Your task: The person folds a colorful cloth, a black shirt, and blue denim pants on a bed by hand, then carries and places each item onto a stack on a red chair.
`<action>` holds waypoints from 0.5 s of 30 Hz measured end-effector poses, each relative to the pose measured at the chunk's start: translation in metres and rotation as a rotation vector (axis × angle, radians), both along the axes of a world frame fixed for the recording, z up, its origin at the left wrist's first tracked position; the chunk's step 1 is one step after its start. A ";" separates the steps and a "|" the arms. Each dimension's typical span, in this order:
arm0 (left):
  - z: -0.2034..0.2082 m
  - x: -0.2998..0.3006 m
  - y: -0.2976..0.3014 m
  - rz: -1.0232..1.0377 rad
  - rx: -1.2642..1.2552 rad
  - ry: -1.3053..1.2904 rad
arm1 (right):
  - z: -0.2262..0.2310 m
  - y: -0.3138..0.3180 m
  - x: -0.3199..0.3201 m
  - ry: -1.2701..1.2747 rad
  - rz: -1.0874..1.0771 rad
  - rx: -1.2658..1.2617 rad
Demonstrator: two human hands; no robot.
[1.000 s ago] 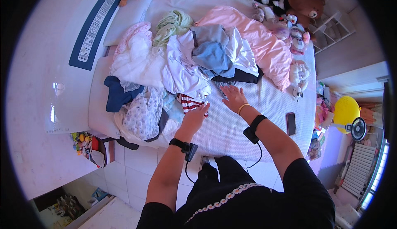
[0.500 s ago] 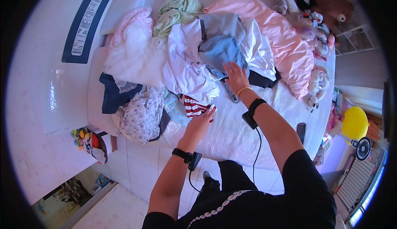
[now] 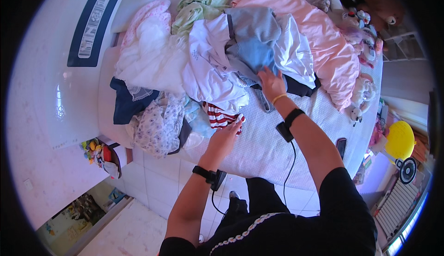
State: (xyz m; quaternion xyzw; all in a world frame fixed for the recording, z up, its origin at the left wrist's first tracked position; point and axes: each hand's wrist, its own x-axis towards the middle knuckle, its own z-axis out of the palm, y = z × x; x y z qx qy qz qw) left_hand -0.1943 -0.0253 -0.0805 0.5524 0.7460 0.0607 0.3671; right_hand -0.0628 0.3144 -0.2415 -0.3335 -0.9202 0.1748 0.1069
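Note:
A heap of clothes lies across the bed. My left hand (image 3: 225, 138) is at the near side of the heap, fingers closed on the edge of a red-and-white striped garment (image 3: 218, 116); part of its grip is hidden. Farther right, my right hand (image 3: 273, 85) has its fingers curled into the lower edge of a blue-grey garment (image 3: 253, 48). A white shirt (image 3: 208, 55) with a dark trim lies left of that garment, and another white garment (image 3: 296, 52) lies right of it. Under my right wrist are a dark striped cloth (image 3: 262, 102) and a black garment (image 3: 300, 88).
A pink quilt (image 3: 314, 39) and plush toys (image 3: 363, 89) lie on the right side of the bed. White tulle (image 3: 148, 57), a green cloth (image 3: 199, 4) and a floral garment (image 3: 157, 129) make up the heap's left part. A phone (image 3: 341, 147) lies near the bed's right edge.
My right hand has moved slightly right and its fingers, spread flat before, are now curled into the blue-grey garment. My left hand stays at the striped garment. The view has shifted a little.

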 end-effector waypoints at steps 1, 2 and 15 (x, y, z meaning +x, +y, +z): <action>0.002 0.002 0.004 -0.007 0.014 0.007 | -0.001 -0.013 0.017 0.074 0.004 -0.016; 0.003 0.005 0.005 -0.011 0.022 0.013 | 0.002 -0.029 0.030 0.115 0.011 -0.041; 0.013 0.052 0.009 0.078 0.179 -0.095 | 0.171 -0.211 0.146 0.192 0.260 -0.502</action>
